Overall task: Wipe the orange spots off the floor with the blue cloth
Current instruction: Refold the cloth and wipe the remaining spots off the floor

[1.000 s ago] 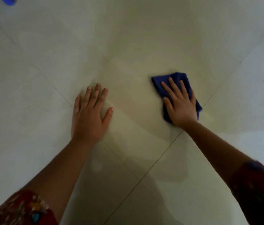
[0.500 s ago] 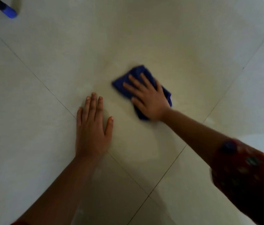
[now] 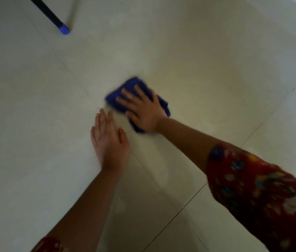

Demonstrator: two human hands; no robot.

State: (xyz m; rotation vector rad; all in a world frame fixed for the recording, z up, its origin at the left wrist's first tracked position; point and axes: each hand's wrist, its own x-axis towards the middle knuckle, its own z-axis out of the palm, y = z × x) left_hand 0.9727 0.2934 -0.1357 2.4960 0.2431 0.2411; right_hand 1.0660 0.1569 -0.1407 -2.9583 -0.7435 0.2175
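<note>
- The right hand [image 3: 144, 111] lies just above the middle of the frame, palm down, with its fingers straight and spread. It presses flat on the blue cloth [image 3: 128, 84] and grips nothing.
- The blue cloth is bunched under that hand on the floor [image 3: 207, 70]. Its edges show beyond the fingertips toward the upper left, and also at the thumb side and by the wrist.
- The left hand [image 3: 109, 142] rests flat on the floor just below and left of the cloth. It is released, its fingers straight and close together, with the fingertips near the cloth's lower left edge but apart from it.
- A red patterned sleeve [image 3: 263, 193] covers the right arm at the lower right of the frame.
- The floor is pale tile crossed by thin grout lines.
- A black pole [image 3: 47, 10] with a blue tip [image 3: 63, 30] reaches in at the upper left, well apart from both hands.
</note>
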